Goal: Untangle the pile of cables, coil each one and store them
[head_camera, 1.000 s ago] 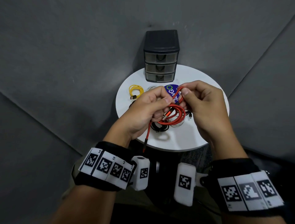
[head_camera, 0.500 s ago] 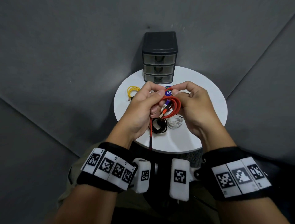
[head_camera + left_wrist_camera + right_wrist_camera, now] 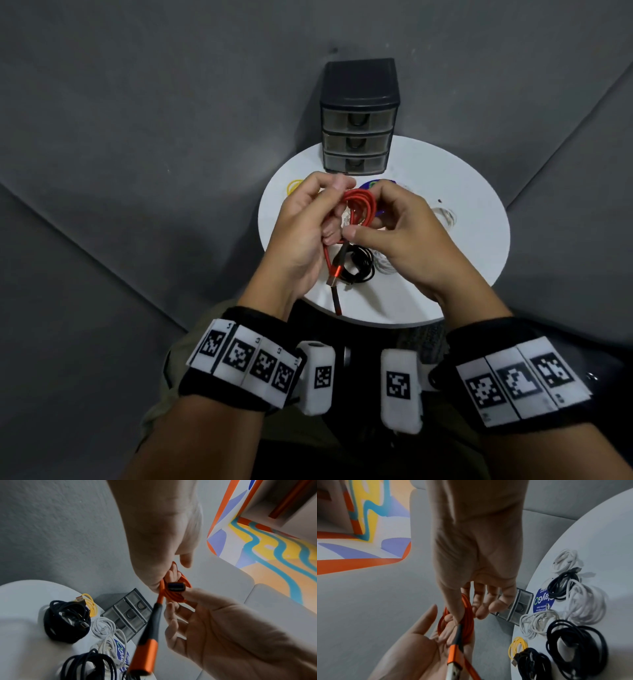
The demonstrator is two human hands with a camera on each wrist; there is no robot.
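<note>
A red cable (image 3: 360, 205) is wound into a small coil and held above the round white table (image 3: 455, 185). My left hand (image 3: 334, 209) grips the coil's left side. My right hand (image 3: 365, 213) pinches its right side between thumb and fingers. Two plug ends (image 3: 337, 274) hang below the coil. In the left wrist view the coil (image 3: 178, 593) sits between both hands and one orange plug (image 3: 145, 654) dangles. In the right wrist view the coil (image 3: 467, 615) lies over my left hand's fingers. A dark three-drawer unit (image 3: 358, 137), drawers closed, stands at the table's back.
Coiled cables lie on the table: a yellow one (image 3: 517, 647), black ones (image 3: 575, 639) (image 3: 561, 586) (image 3: 532, 664) and white ones (image 3: 585, 604) (image 3: 534, 623) (image 3: 565, 561). A blue sticker (image 3: 542, 600) lies among them. Grey cushions (image 3: 137, 171) surround the table.
The red coil has been turned from lying flat to standing upright between my hands. My right thumb has moved to the coil's lower edge, and both plug ends now hang together.
</note>
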